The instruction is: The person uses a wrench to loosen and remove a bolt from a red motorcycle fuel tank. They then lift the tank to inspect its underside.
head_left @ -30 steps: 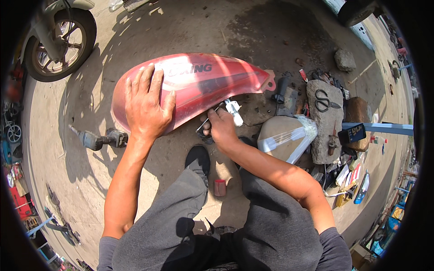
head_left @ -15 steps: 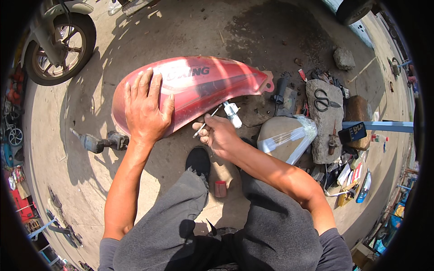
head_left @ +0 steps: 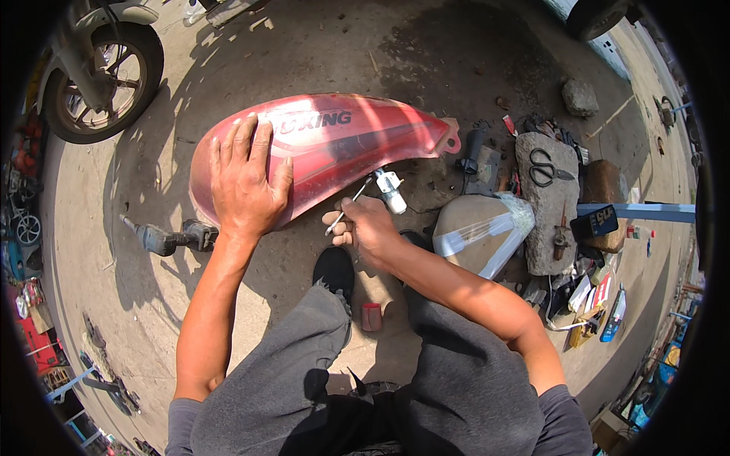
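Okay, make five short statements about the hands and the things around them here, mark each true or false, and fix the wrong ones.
1. The right hand holds scissors. False: it holds a thin metal tool; the scissors lie on a stone slab.
2. The left hand rests on the red tank. True.
3. The white fitting is at the tank's far edge. False: it is at the near edge.
4. A rock lies beyond the slab. True.
5. The grey tool lies on the tank. False: it is on the ground, near the tank's left end.
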Demonstrator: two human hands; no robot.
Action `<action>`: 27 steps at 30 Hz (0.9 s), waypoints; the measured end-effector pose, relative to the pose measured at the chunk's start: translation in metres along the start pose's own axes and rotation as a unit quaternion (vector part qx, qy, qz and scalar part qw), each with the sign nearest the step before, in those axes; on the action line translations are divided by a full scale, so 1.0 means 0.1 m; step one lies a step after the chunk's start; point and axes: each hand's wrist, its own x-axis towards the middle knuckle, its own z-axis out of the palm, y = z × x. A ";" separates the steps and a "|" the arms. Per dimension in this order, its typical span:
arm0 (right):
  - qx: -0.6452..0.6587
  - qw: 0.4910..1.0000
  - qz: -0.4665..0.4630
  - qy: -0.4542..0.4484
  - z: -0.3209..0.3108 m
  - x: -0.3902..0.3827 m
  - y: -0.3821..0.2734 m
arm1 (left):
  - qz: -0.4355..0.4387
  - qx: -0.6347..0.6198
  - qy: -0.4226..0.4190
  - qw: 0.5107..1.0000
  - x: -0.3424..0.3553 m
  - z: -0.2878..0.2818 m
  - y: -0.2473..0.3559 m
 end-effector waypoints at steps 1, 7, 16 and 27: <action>-0.026 0.999 -0.020 0.014 0.00 0.04 0.01 | -0.001 0.002 -0.002 1.000 0.00 0.00 -0.01; -0.114 0.987 -0.103 0.050 -0.07 0.23 0.17 | 0.000 0.003 -0.002 1.000 0.00 -0.01 0.00; -0.117 0.986 -0.112 0.032 -0.11 0.28 0.16 | 0.002 0.002 0.005 1.000 0.00 -0.01 0.00; 0.124 0.988 0.045 -0.079 -0.04 0.00 -0.20 | 0.000 0.003 0.004 1.000 -0.01 -0.02 -0.01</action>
